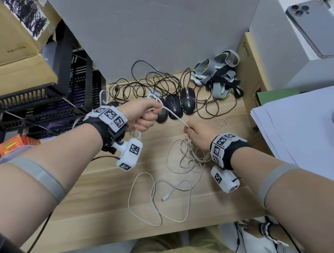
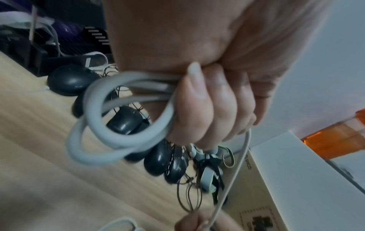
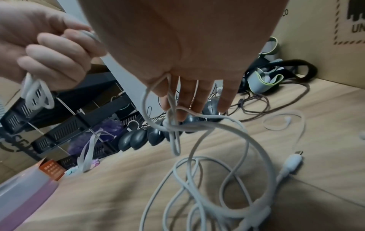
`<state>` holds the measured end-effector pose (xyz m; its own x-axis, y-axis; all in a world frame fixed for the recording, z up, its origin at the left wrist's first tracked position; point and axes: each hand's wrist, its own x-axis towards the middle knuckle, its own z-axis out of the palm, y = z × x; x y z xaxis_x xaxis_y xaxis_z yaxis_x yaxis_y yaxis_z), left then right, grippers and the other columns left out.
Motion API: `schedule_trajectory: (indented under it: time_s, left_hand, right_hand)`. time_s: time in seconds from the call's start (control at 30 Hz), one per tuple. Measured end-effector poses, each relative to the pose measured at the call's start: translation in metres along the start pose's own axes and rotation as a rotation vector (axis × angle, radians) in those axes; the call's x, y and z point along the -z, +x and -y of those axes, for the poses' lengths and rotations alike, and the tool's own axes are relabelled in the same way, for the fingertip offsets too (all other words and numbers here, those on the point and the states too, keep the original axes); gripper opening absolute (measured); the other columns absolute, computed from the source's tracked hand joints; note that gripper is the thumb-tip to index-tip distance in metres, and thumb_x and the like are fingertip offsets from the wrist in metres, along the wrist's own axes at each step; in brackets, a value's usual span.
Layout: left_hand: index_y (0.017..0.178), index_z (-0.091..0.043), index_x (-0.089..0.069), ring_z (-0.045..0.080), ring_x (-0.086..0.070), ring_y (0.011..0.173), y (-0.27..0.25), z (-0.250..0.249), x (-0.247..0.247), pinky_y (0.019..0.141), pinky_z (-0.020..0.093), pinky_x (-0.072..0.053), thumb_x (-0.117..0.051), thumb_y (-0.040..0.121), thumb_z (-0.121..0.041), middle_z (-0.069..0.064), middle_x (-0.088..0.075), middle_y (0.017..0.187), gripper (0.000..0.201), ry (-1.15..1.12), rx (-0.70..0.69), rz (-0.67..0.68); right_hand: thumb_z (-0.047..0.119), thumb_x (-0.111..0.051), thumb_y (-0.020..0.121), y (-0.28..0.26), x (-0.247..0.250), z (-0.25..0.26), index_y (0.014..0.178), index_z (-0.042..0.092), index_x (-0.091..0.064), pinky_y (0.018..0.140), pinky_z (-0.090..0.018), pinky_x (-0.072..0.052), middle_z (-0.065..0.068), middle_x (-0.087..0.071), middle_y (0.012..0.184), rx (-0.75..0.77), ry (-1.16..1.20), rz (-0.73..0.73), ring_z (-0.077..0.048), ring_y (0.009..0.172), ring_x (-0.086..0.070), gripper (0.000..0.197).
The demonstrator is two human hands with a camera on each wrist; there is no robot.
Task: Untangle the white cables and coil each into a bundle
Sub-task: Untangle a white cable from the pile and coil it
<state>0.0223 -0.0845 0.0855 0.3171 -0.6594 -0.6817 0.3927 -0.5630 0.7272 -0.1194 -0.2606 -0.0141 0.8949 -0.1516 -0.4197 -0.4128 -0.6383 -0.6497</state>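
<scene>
A pale wooden table (image 1: pixel 110 195) carries tangled white cables (image 1: pixel 187 161), their loops spilling toward its near edge and partly hidden under the right wrist. One cable's taut stretch (image 1: pixel 175 117) runs slantwise between the hands. The left hand (image 1: pixel 142 114) is fisted round a small coil (image 2: pixel 120 118). The right hand (image 1: pixel 199 133) pinches the cable; its fingertips are hidden in the head view.

Head: looking steeply down over the row of mice (image 1: pixel 175 106).
Wrists: hugging each palm, facing the mice (image 2: pixel 158 157) (image 3: pixel 142 137), sharing them.
</scene>
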Motion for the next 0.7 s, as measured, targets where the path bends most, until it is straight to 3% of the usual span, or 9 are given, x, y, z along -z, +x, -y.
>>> schedule_trajectory:
  time_s: [0.07, 0.13, 0.23, 0.3, 0.43, 0.5, 0.57, 0.63, 0.7]
  left_hand:
    - [0.062, -0.020, -0.039, 0.012, -0.013, 0.039, -0.006, -0.006, 0.014, 0.040, 0.024, -0.007, -0.039, 0.100, -0.023, -0.008, -0.023, 0.048, 0.039, -0.037, -0.011, 0.018]
    - [0.061, -0.019, -0.038, 0.009, -0.018, 0.034, -0.011, -0.011, 0.026, 0.037, 0.021, -0.009, -0.040, 0.099, -0.024, -0.009, -0.026, 0.044, 0.038, -0.110, -0.049, 0.036]
    - [0.056, -0.020, -0.039, 0.011, -0.013, 0.035, -0.022, -0.022, 0.037, 0.036, 0.020, -0.009, -0.039, 0.096, -0.022, -0.010, -0.024, 0.041, 0.040, -0.243, -0.121, 0.062]
    - [0.056, -0.021, -0.039, 0.012, -0.011, 0.037, -0.032, -0.031, 0.046, 0.036, 0.020, -0.009, -0.040, 0.093, -0.022, -0.009, -0.017, 0.044, 0.037, -0.330, -0.199, 0.056]
    - [0.056, -0.022, -0.039, 0.011, -0.011, 0.036, -0.046, -0.048, 0.065, 0.037, 0.020, -0.009, -0.047, 0.083, -0.026, -0.008, -0.012, 0.046, 0.028, -0.369, -0.303, 0.049]
    - [0.055, -0.022, -0.042, 0.011, -0.010, 0.036, -0.051, -0.052, 0.072, 0.037, 0.020, -0.009, -0.048, 0.081, -0.028, -0.008, -0.013, 0.044, 0.027, -0.376, -0.310, 0.075]
    - [0.053, -0.021, -0.044, 0.011, -0.009, 0.036, -0.053, -0.053, 0.075, 0.037, 0.020, -0.008, -0.046, 0.080, -0.029, -0.008, -0.013, 0.043, 0.028, -0.382, -0.308, 0.106]
    - [0.053, -0.021, -0.043, 0.011, -0.008, 0.036, -0.051, -0.051, 0.073, 0.037, 0.019, -0.008, -0.044, 0.082, -0.028, -0.008, -0.014, 0.042, 0.030, -0.350, -0.271, 0.112]
    - [0.052, -0.021, -0.043, 0.010, -0.008, 0.036, -0.047, -0.045, 0.065, 0.036, 0.018, -0.008, -0.043, 0.084, -0.026, -0.008, -0.017, 0.040, 0.032, -0.304, -0.208, 0.121]
  right_hand:
    - [0.031, -0.033, 0.103, -0.004, -0.004, -0.004, 0.102, 0.025, -0.054, 0.065, -0.035, -0.045, 0.005, -0.057, 0.077, -0.015, -0.033, 0.016, -0.019, 0.070, -0.055, 0.022]
    - [0.034, -0.030, 0.104, -0.003, -0.008, -0.009, 0.100, 0.026, -0.054, 0.074, -0.038, -0.048, 0.002, -0.061, 0.084, -0.064, -0.056, 0.055, -0.023, 0.078, -0.060, 0.026]
    - [0.028, -0.033, 0.103, -0.006, -0.014, -0.015, 0.102, 0.014, -0.059, 0.079, -0.036, -0.050, -0.008, -0.066, 0.096, -0.184, -0.131, 0.092, -0.028, 0.089, -0.063, 0.030]
    - [0.024, -0.035, 0.101, -0.012, -0.019, -0.021, 0.101, 0.010, -0.059, 0.075, -0.036, -0.050, -0.011, -0.065, 0.094, -0.263, -0.206, 0.138, -0.031, 0.086, -0.062, 0.027]
    - [0.015, -0.055, 0.087, -0.011, -0.034, -0.056, 0.097, 0.014, -0.057, 0.069, -0.037, -0.056, -0.006, -0.063, 0.083, -0.400, -0.444, 0.260, -0.030, 0.072, -0.065, 0.010]
    - [0.012, -0.068, 0.077, -0.009, -0.041, -0.068, 0.102, 0.009, -0.056, 0.072, -0.044, -0.059, -0.006, -0.064, 0.081, -0.453, -0.509, 0.297, -0.030, 0.070, -0.067, 0.027]
    - [0.016, -0.066, 0.079, -0.016, -0.036, -0.054, 0.110, 0.005, -0.050, 0.077, -0.043, -0.059, -0.009, -0.064, 0.091, -0.498, -0.468, 0.245, -0.030, 0.080, -0.066, 0.037]
    - [0.033, -0.063, 0.077, -0.024, -0.027, -0.036, 0.117, 0.012, -0.046, 0.085, -0.046, -0.054, -0.009, -0.057, 0.107, -0.473, -0.337, 0.107, -0.030, 0.095, -0.060, 0.049]
    - [0.042, -0.063, 0.072, -0.024, -0.022, -0.019, 0.132, 0.016, -0.041, 0.096, -0.049, -0.048, -0.007, -0.048, 0.126, -0.289, -0.208, -0.019, -0.028, 0.114, -0.052, 0.069]
